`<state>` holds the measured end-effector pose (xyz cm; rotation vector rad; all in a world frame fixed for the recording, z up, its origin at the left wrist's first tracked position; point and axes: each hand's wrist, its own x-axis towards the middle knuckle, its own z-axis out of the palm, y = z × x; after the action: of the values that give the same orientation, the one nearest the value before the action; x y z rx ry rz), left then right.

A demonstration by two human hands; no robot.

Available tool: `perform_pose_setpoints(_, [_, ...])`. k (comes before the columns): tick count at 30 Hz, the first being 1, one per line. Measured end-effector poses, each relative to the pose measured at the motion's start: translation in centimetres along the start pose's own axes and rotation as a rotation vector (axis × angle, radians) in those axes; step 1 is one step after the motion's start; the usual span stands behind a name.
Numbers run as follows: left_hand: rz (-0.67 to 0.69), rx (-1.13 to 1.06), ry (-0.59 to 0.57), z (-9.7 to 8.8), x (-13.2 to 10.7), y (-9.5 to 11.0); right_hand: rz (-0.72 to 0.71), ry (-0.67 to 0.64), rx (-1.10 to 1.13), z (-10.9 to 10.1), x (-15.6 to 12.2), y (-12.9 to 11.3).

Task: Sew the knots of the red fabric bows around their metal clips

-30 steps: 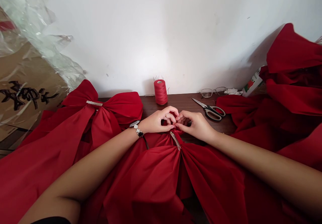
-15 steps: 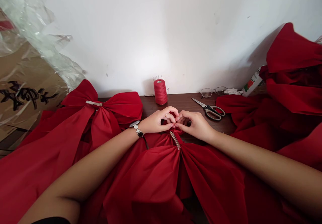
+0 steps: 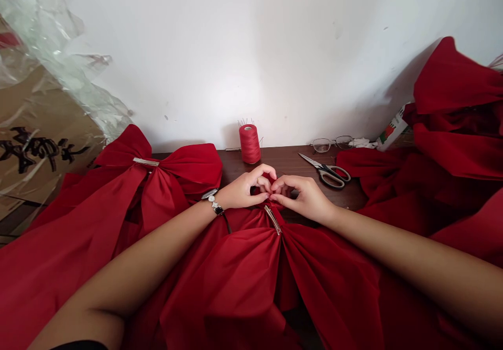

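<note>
Left hand (image 3: pixel 245 191) and right hand (image 3: pixel 302 198) meet at center, fingers curled and pinching the gathered top of a red fabric bow (image 3: pixel 243 276); the pinched part is mostly hidden by the fingers. The bow runs down past the bottom edge, cut off, partly under the forearms, its metal clip (image 3: pixel 273 220) tilted just below the hands. Behind, on a wooden table (image 3: pixel 283 164): red thread spool (image 3: pixel 250 144), scissors (image 3: pixel 328 174), glasses (image 3: pixel 332 143).

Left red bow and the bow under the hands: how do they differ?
The left bow lies farther off, untouched; the near bow lies below the left hand and right hand, which touch its top. The left bow's clip sits nearly level; the near bow's clip slants steeply. Both are red fabric with metal clips.
</note>
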<state>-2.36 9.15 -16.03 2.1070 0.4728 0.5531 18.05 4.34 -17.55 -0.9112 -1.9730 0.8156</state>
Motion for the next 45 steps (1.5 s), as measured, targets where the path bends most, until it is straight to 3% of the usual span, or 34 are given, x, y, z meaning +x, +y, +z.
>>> perform_pose_setpoints(17, [-0.002,-0.023,0.056,-0.3,-0.5,0.1,0.026,-0.163,-0.139,-0.9,0.6,0.4])
perform_pose_setpoints(22, [0.069,0.226,0.059,-0.6,-0.9,1.3,0.059,-0.211,-0.256,-1.1,0.5,0.4])
perform_pose_setpoints(27, [0.291,0.771,0.041,-0.7,-1.2,2.7,0.087,-0.263,-0.312,-1.4,0.6,0.2])
perform_pose_setpoints(29, [0.368,0.866,0.003,-0.5,-1.3,3.0,0.104,-0.273,-0.317,-1.5,0.7,0.1])
perform_pose_setpoints(41, [0.404,0.785,-0.101,0.1,-1.3,3.2,0.222,-0.11,-0.372,-0.8,0.6,-0.1])
perform_pose_setpoints(45, [0.265,0.644,-0.016,0.1,-1.4,2.9,0.189,-0.072,-0.266,-1.0,0.7,0.1])
